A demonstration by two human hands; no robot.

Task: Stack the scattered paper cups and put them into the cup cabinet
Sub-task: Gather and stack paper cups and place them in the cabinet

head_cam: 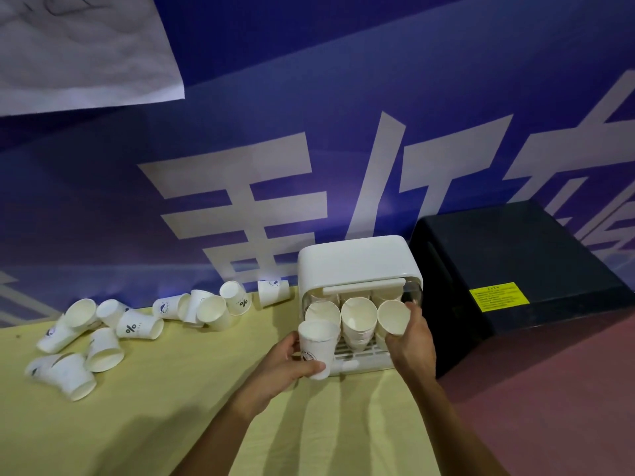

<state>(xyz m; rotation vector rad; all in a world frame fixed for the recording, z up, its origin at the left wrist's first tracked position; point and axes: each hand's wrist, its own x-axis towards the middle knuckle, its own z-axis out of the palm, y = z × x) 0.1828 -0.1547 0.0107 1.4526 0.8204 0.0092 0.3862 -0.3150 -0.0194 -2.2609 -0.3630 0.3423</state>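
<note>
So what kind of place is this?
Probably a drinks corner at some event: a big blue printed banner behind, a yellow cloth-covered table, and a white cup cabinet beside scattered paper cups.

Body in view is two arms only, both bare from fingers to the frame edge: left hand (287, 364) on left forearm (220, 431) coming off the bottom edge near 6 o'clock, right hand (410, 341) on right forearm (457, 417) off the bottom edge near 5 o'clock. Left hand shows its thumb side, thumb lying at its 3 o'clock edge; right hand shows its back, with knuckle ridges and faint tendon lines running to the wrist. Both forearms are slim, narrowing at the wrist; nails too blurred to read.
</note>
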